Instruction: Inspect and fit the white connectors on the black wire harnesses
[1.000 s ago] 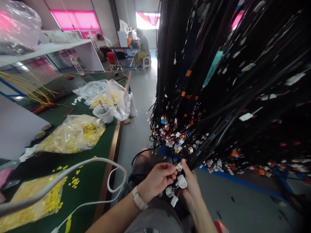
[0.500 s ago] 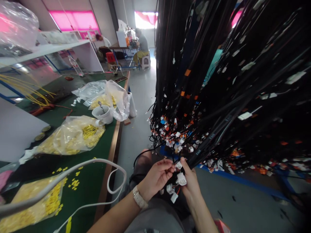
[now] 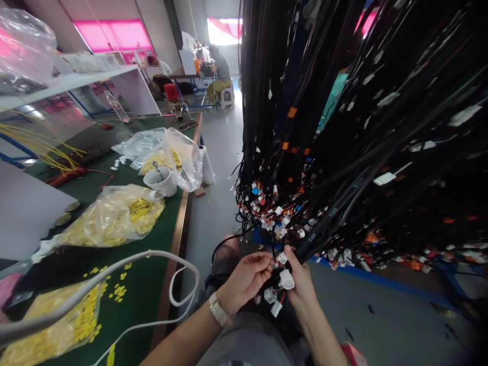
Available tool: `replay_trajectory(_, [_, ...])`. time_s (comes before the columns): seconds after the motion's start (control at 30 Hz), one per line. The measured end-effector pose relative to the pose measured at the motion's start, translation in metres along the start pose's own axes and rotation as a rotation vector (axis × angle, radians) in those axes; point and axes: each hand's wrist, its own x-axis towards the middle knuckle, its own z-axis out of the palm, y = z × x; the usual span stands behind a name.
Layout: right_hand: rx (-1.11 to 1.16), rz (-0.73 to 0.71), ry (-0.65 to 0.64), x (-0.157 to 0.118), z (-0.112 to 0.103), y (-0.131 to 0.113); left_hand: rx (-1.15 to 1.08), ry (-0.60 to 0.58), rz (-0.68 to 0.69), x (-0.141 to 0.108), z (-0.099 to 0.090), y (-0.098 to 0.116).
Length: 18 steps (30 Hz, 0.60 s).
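My right hand (image 3: 301,282) is closed round the end of a black wire harness (image 3: 308,246), thumb against a small white connector (image 3: 282,257). A bigger white connector (image 3: 286,279) lies against its fingers, and more white connectors (image 3: 276,308) dangle below on short coloured wires. Just left of the small connector, my left hand (image 3: 251,277) has its thumb and forefinger pinched together. Whatever sits between those fingertips is too small to make out. A pale watch (image 3: 218,310) is on the left wrist.
Dense black harnesses (image 3: 274,101) hang ahead and to the right. On the green table (image 3: 145,284) at left lie bags of yellow parts (image 3: 114,218), a white cup (image 3: 162,182) and loose yellow pieces. A thick white cable (image 3: 129,256) loops over its edge. Two people sit farther back.
The view has shifted slightly. My left fingertips stay pinched beside the small white connector, and the dangling connectors have swung a little to the right.
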Motion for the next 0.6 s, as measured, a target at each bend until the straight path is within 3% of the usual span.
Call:
replay_trajectory(0.17, [-0.03,0.012,0.002,0.0007,-0.0007,0.0001,-0.179,0.01,-0.038,0.0035,-0.0024,-0.0044])
replay_trajectory(0.6, [-0.029,0.011,-0.01,0.0042,-0.0017,0.001,-0.069,0.057,-0.013,0.0066,-0.0043,-0.0007])
